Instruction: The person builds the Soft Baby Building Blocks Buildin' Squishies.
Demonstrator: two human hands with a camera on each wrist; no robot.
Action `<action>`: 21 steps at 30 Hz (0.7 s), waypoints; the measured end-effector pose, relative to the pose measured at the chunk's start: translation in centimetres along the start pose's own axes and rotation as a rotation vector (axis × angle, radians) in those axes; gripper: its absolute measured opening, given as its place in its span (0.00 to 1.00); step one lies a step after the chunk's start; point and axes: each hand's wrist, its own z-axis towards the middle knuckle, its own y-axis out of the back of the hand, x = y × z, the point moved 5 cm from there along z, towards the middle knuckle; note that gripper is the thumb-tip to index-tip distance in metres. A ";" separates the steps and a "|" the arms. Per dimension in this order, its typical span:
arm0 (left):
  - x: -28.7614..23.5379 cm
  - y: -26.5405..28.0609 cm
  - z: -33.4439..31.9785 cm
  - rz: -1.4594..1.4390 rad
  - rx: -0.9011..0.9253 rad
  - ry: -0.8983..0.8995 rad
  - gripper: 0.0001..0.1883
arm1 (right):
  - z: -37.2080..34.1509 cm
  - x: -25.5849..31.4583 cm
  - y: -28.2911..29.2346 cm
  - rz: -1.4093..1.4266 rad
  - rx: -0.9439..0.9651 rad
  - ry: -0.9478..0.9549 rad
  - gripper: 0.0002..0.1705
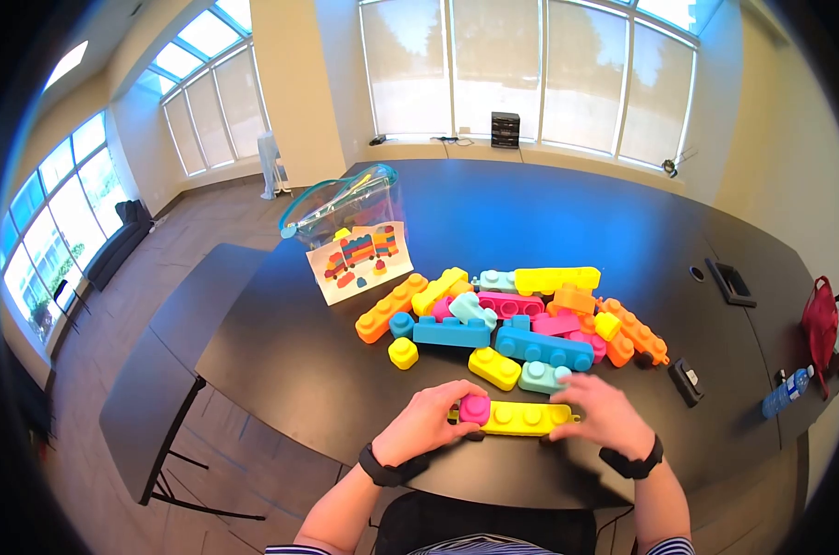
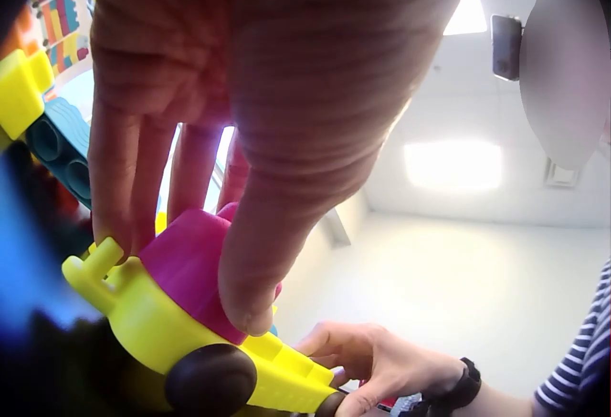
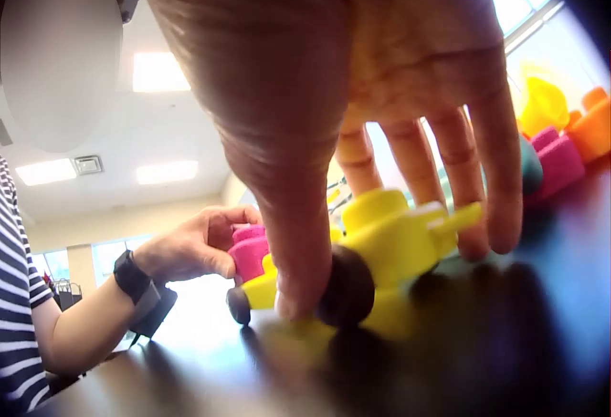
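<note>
A long yellow wheeled base (image 1: 523, 418) lies near the table's front edge, with a pink block (image 1: 474, 409) seated at its left end. The left hand (image 1: 418, 424) pinches the pink block (image 2: 187, 262) between thumb and fingers; a hooked tab of the yellow base (image 2: 143, 312) sticks out beside it. At the base's right end, the right hand (image 1: 610, 418) has its thumb on the near side by a black wheel (image 3: 347, 286) and its fingers on the far side. A yellow stud (image 3: 375, 209) shows between them.
Beyond the base lies a pile of blocks, including a blue bar (image 1: 544, 348), a loose yellow block (image 1: 494, 367) and a light teal one (image 1: 542, 376). A clear bag with a picture card (image 1: 360, 262) stands behind left. At right are a black case (image 1: 687, 381) and a water bottle (image 1: 788, 392).
</note>
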 end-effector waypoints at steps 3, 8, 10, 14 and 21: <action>-0.2 0.1 0.0 0.018 0.002 -0.005 0.24 | 4.5 1.6 3.6 -0.014 -0.090 0.098 0.30; -0.3 0.5 -0.2 0.030 -0.001 -0.009 0.24 | 13.7 4.6 2.0 0.007 -0.027 0.277 0.38; 0.0 0.6 -0.4 0.032 -0.003 -0.007 0.24 | 16.9 5.1 -1.2 -0.029 0.093 0.277 0.47; 0.1 1.0 -0.6 0.028 -0.009 0.003 0.24 | 21.4 4.1 -7.9 -0.124 0.180 0.250 0.58; 0.9 1.2 -0.7 0.019 -0.007 -0.023 0.26 | 21.9 3.9 -6.4 0.107 0.405 0.263 0.37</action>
